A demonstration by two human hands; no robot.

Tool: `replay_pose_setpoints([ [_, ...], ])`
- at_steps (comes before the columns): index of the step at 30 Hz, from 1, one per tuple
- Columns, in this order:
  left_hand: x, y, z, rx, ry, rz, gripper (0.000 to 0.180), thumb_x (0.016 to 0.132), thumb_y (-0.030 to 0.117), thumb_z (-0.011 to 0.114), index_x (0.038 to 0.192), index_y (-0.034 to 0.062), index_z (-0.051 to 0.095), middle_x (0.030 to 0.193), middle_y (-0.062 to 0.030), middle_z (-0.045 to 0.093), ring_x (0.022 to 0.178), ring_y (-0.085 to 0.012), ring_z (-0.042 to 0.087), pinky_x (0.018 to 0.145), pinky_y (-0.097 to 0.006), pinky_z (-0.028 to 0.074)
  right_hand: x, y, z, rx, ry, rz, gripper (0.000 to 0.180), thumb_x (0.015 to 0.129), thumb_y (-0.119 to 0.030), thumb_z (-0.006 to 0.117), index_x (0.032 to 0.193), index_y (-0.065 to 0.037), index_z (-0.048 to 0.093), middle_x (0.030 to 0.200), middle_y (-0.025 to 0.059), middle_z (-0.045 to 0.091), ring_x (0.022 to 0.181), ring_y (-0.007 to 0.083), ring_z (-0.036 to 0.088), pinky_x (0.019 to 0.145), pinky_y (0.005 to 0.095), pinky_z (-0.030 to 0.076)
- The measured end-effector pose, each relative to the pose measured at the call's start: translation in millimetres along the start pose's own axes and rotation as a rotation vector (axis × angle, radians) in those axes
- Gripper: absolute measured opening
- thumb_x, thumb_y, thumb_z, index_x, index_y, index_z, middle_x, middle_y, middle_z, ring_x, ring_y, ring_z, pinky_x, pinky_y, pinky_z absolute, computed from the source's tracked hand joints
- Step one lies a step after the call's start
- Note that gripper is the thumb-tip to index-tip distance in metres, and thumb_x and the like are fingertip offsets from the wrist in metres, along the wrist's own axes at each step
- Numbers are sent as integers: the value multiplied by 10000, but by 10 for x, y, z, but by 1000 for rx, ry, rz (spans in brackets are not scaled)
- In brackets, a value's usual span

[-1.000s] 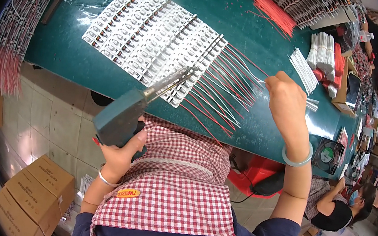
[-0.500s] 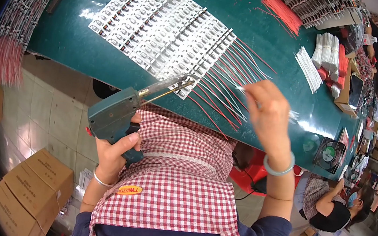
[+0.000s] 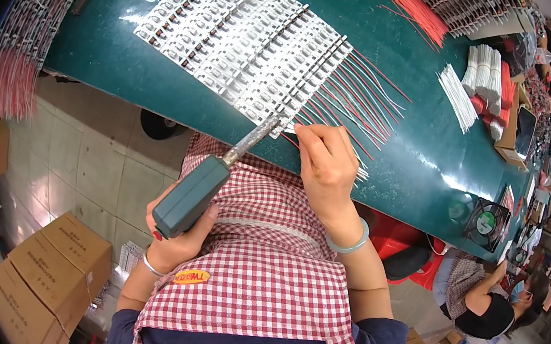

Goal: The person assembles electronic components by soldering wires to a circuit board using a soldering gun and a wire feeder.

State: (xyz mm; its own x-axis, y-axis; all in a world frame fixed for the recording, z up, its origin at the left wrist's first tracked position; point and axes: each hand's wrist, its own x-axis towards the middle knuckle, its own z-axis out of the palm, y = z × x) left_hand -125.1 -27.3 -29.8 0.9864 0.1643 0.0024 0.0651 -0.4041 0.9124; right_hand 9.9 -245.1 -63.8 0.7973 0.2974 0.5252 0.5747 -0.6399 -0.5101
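The head view shows the left hand (image 3: 175, 232) closed around the grey-green handle of a soldering iron (image 3: 201, 187). Its metal shaft goes up and to the right, and the tip is at the near edge of the green table (image 3: 130, 68), just beside the lowest white strip. The right hand (image 3: 327, 168) has its fingers pinched together on the thin wires (image 3: 356, 103), red and white, which come out from the right ends of the strips. The strips (image 3: 244, 37) are white, lie side by side in a slanted block on the table, and have small dark parts in rows. The wires spread like a fan over the green surface. To the right of the fan there is bare table before a bundle of white wires (image 3: 457, 94). A small fan (image 3: 487, 223) stands near the far right edge.
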Motion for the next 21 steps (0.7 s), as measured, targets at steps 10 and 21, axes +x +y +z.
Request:
replay_pose_setpoints([
  [10,96,80,102,48,-12,90,237,743,-24,747,967,-66,683,943,-175,691,799,-266,702,723,-322,558,24,13,-21,-25,-40,-30,254,701,88,761,928,-13,708,845,76,644,726,227,597,593,326,495],
  [21,92,14,177,107,25,257,219,699,-71,742,901,-46,659,870,-170,669,746,-282,689,672,-323,554,35,6,-25,-44,-43,-36,234,697,77,765,903,-16,709,832,72,637,725,223,597,587,324,494],
])
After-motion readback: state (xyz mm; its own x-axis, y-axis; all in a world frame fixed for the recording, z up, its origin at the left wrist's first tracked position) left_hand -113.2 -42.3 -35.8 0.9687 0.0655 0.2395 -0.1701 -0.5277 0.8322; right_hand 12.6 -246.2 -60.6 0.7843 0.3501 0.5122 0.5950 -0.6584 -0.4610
